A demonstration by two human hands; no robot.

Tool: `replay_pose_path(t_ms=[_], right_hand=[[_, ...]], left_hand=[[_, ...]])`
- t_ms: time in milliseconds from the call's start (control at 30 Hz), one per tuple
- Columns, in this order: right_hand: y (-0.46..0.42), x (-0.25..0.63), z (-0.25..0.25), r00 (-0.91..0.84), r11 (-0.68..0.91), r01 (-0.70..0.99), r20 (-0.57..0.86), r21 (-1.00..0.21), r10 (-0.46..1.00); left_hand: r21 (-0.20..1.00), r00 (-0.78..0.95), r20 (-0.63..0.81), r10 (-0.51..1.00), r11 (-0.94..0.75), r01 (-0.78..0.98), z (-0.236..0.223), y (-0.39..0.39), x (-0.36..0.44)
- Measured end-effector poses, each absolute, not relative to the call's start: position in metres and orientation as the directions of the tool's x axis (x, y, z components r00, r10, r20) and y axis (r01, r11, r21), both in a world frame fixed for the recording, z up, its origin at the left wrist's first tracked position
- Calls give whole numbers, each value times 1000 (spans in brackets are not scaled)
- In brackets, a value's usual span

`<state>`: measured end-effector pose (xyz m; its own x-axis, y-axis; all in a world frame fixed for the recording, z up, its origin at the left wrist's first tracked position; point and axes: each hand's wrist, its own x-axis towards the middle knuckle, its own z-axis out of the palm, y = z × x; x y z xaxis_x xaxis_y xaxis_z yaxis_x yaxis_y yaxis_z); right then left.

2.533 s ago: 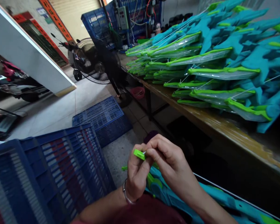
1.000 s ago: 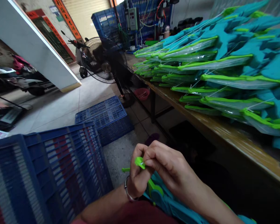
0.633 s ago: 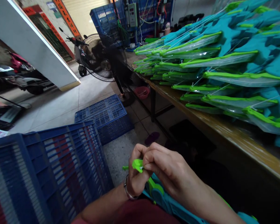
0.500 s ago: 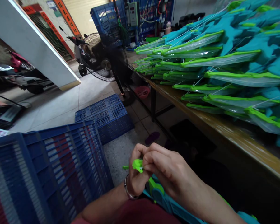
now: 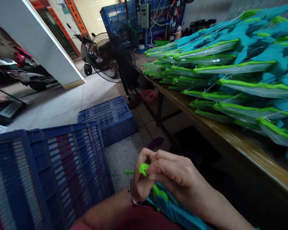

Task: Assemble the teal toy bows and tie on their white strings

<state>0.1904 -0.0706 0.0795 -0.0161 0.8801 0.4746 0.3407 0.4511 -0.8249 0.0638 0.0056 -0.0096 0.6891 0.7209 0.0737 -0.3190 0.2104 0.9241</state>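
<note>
Large blue crate at the left, slatted wall up close, near the left forearm. Second blue crate beyond it, low on the floor. Black fan on a stand farther back; scooter behind that. Along the right, wooden table bearing a heap of turquoise-and-green pieces, strung with white cords, green ends jutting toward the table's near edge. Pink basin by the table legs; purple slipper on the floor just beyond the hands.

Left hand, metal bracelet at the wrist, curled around a small green part; right hand pinches at its near end, fingertips together. The part sits between the two hands, above the lap, mostly hidden by fingers. Green tip pokes out left of the left hand; whether it joins the part, cannot tell. Turquoise body lies below, partly covered by the right forearm.

Against the earliest frame: part then looked long and blocky, now shows a rounded end; right hand's grip has tightened over it. Slipper more exposed.
</note>
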Motion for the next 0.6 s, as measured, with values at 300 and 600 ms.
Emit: replay_pose_path(t_ms=[300, 600], right_hand=[[-68, 182, 64, -130, 393, 823, 538, -410, 833], [-64, 180, 49, -88, 274, 944, 658, -185, 748]], left_hand=[[963, 690, 139, 710, 67, -263, -5, 7, 71], [948, 762, 95, 641, 176, -267, 3, 12, 62]])
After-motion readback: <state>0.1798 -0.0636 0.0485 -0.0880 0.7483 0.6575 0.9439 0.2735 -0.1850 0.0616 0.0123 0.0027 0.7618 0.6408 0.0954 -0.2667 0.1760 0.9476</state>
